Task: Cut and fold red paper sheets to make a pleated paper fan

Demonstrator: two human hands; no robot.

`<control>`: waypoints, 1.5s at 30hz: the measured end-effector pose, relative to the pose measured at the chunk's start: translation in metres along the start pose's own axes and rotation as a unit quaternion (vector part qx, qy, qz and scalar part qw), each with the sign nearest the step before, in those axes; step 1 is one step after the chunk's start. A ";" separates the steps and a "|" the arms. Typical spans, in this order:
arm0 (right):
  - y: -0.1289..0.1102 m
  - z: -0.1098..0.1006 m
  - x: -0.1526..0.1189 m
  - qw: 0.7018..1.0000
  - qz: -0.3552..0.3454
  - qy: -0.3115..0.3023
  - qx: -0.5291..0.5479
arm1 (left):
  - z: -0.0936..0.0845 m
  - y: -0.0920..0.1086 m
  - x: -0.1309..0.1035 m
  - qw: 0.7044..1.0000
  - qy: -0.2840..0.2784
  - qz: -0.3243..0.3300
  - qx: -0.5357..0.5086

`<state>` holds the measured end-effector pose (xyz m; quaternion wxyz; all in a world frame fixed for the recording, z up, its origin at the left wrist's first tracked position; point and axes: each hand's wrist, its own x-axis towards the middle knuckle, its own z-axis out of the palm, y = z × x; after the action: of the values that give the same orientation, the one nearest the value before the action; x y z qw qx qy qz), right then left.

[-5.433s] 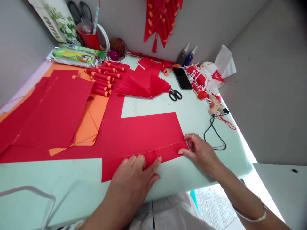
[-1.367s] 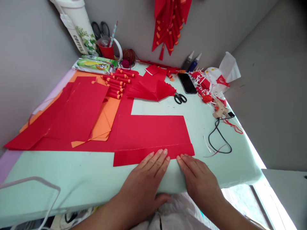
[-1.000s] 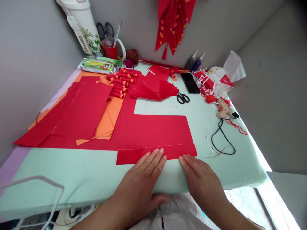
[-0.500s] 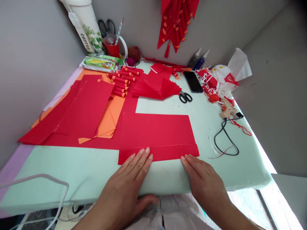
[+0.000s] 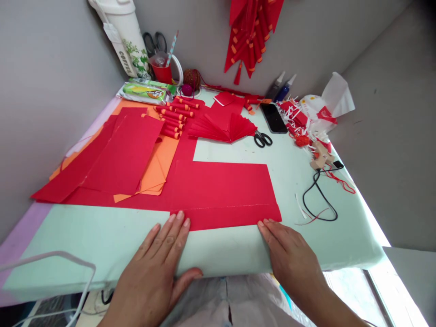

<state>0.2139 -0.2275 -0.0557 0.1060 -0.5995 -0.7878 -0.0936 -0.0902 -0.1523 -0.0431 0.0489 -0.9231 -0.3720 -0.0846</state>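
In front of me a red paper sheet (image 5: 225, 186) lies flat near the table's front edge, with a crease line running across its lower part. My left hand (image 5: 156, 259) is open, its fingers stretched out and lying on the sheet's lower left corner, thumb apart. At the lower right corner, my right hand (image 5: 289, 250) rests its fingertips on the paper's edge; the fingers are extended and lie close together. Neither hand grasps anything. To the left, more red sheets (image 5: 122, 154) lie over orange paper (image 5: 155, 177).
Beyond the sheet lie a pleated red paper fan (image 5: 225, 128), black-handled scissors (image 5: 263, 138), small red paper rolls (image 5: 173, 118) and a phone (image 5: 273, 118). A black cable (image 5: 318, 195) loops on the right. A white cable (image 5: 61, 256) crosses the left front corner. A tumbler (image 5: 126, 41) stands at the back left.
My left hand has slid left along the sheet's lower edge to its left corner. My right hand has stayed at the right corner. The view has shifted slightly.
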 end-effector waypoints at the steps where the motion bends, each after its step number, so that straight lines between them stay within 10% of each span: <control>1: 0.001 0.000 -0.002 1.000 0.003 0.000 -0.002 | 0.000 -0.001 -0.001 1.000 0.002 -0.002 0.006; 9: 0.005 0.003 0.000 1.000 0.009 0.021 0.020 | -0.006 0.009 0.007 0.999 0.045 -0.023 -0.006; 15: 0.005 -0.001 0.013 0.999 -0.005 0.043 0.020 | 0.003 0.034 0.038 0.989 0.029 0.113 -0.092; 26: -0.049 0.000 0.050 0.989 -0.011 0.055 0.136 | 0.014 0.035 0.044 0.986 0.030 0.118 -0.117; 45: -0.025 -0.008 0.046 0.988 -0.104 0.003 0.111 | 0.018 0.031 0.046 0.986 0.075 0.109 -0.104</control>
<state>0.1782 -0.1941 -0.0358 0.1639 -0.4985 -0.8511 -0.0174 -0.0334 -0.1406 -0.0527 -0.0103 -0.9492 -0.2537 -0.1858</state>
